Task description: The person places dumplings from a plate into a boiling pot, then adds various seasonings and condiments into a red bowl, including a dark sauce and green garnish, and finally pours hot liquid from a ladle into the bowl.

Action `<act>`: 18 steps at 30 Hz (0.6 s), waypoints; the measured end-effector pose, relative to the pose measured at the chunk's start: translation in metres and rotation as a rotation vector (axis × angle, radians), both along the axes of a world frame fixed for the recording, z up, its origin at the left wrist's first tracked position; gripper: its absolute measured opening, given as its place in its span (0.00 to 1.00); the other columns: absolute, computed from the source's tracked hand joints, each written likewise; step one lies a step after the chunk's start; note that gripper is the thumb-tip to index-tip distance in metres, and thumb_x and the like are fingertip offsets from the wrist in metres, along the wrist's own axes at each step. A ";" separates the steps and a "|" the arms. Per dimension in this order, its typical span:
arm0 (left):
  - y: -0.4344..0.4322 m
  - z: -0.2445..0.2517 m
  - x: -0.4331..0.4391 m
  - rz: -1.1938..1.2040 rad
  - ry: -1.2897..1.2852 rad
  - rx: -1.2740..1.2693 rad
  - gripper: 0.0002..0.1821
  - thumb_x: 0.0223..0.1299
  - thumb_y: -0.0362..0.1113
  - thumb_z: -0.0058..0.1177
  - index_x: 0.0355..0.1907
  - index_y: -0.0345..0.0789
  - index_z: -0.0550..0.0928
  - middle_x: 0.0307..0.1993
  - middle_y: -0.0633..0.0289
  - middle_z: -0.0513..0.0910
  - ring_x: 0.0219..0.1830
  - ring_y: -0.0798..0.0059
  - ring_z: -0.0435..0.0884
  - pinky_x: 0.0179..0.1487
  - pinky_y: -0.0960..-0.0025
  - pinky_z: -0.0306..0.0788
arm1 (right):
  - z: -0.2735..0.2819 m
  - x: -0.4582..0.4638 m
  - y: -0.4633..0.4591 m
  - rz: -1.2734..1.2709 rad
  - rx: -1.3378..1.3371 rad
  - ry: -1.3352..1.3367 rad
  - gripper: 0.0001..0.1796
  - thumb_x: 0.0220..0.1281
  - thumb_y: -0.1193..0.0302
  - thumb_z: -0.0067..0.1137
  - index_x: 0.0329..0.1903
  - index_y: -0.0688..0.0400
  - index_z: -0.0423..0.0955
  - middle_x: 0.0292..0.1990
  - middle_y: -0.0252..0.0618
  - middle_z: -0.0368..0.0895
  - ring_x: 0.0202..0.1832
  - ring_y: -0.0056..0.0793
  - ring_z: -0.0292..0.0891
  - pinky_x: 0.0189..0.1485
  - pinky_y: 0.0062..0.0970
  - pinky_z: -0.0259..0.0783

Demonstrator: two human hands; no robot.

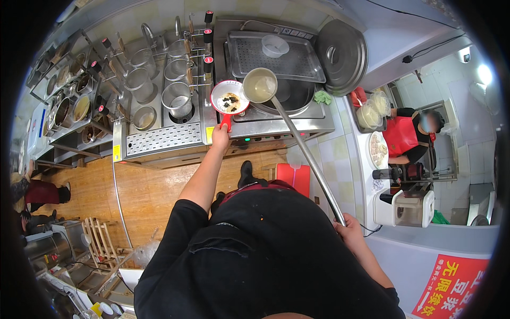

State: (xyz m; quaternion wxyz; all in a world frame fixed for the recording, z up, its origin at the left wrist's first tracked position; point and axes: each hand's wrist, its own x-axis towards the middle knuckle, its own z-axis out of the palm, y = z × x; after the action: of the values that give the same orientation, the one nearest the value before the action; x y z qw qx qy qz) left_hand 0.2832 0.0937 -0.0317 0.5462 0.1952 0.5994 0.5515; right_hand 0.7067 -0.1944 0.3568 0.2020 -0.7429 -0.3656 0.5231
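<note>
My left hand (pixel 221 137) grips the red handle of a white bowl (pixel 230 97) that holds dark bits and pale seasoning. My right hand (pixel 350 232) is closed around the far end of a long metal ladle (pixel 306 153). The ladle's cup, with cloudy pale liquid in it, is held just right of the bowl, at its rim. Beneath and behind the cup is a large steel pot (pixel 293 95) set in the cooker. A perforated steel tray (pixel 239 60) with a clear plastic tub (pixel 275 46) lies behind the pot.
Left of the bowl stand several noodle strainers (pixel 176 97) in a steel boiler. A big round lid (pixel 342 58) leans at the back right, near a green cloth (pixel 322 97). A person in a red apron (pixel 400 137) stands beyond the right counter. A red stool (pixel 293 178) is below the cooker.
</note>
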 end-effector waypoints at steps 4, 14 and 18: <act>0.000 0.001 -0.001 0.014 -0.041 -0.004 0.15 0.83 0.44 0.52 0.51 0.33 0.83 0.35 0.63 0.87 0.28 0.79 0.76 0.37 0.70 0.74 | -0.007 0.006 -0.002 0.044 0.051 -0.052 0.05 0.72 0.75 0.68 0.43 0.57 0.79 0.25 0.22 0.72 0.21 0.13 0.64 0.23 0.22 0.58; -0.007 0.008 -0.004 -0.013 -0.091 -0.027 0.14 0.84 0.47 0.53 0.48 0.38 0.84 0.33 0.69 0.85 0.27 0.82 0.75 0.33 0.74 0.70 | -0.010 0.006 0.002 0.166 0.117 -0.229 0.06 0.70 0.72 0.67 0.43 0.59 0.80 0.27 0.25 0.74 0.27 0.16 0.67 0.30 0.25 0.65; -0.006 0.005 -0.006 -0.042 -0.089 -0.021 0.16 0.85 0.48 0.53 0.50 0.36 0.83 0.34 0.65 0.86 0.29 0.80 0.77 0.36 0.71 0.74 | -0.023 0.013 0.006 0.265 0.223 -0.328 0.09 0.69 0.72 0.66 0.45 0.63 0.81 0.31 0.31 0.77 0.35 0.23 0.72 0.41 0.31 0.73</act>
State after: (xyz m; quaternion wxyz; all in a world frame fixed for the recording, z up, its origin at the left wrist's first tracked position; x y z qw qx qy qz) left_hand 0.2768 0.0875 -0.0271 0.5856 0.1773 0.5762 0.5418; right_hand 0.7192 -0.1888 0.3336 0.1504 -0.7365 -0.5433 0.3739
